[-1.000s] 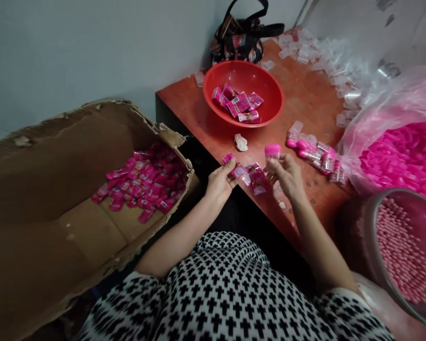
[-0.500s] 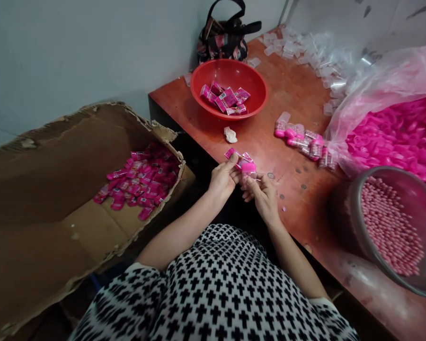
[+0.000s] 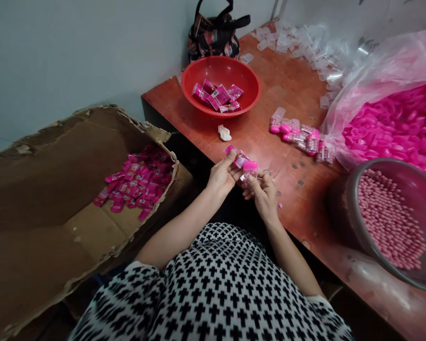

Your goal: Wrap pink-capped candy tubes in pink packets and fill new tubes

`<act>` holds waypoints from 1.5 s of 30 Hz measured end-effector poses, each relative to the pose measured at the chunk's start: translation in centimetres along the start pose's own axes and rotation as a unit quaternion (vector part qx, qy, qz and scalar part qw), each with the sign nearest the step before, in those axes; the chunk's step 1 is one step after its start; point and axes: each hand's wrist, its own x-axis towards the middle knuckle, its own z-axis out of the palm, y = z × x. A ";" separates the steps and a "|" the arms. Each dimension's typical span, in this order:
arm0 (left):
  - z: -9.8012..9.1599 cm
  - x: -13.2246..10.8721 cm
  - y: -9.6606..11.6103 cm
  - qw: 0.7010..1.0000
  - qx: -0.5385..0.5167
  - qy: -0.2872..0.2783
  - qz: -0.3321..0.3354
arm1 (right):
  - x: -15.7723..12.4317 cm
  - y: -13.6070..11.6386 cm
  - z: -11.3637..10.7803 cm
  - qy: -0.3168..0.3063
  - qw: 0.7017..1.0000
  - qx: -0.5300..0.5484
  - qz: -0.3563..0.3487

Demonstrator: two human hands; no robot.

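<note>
Left hand (image 3: 223,178) and right hand (image 3: 265,195) close together over the edge of the counter (image 3: 300,206)

Through my remote feed, the left forearm (image 3: 184,226) slants far and rightward, and the right forearm (image 3: 295,253) slants far and leftward. The left grip is narrow, its thumb pressed on top of a printed pink wrapper (image 3: 238,156). The right grip is closed on a clear container (image 3: 250,175) whose pink cap (image 3: 250,165) faces the far side. Both items sit between the hands, the container just near and right of the wrapper.

I can make out print on the wrapper and on the packs (image 3: 222,95) in the red bowl (image 3: 234,67) farther off, but the lettering is too small for me to read.

My view loses the left fingertips under the wrapper, and the right fingers partly cover the container's near end. I cannot tell whether container and wrapper touch. The cardboard box (image 3: 31,189) is cut off at left, the grey-rimmed bucket (image 3: 355,213) and plastic bag (image 3: 348,106) at right, and the handbag's (image 3: 213,43) straps at the top.
</note>
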 end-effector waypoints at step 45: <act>0.1 0.0 0.1 0.956 0.218 -0.196 0.007 | 0.9 1.4 -0.4 -0.046 0.988 0.147 0.030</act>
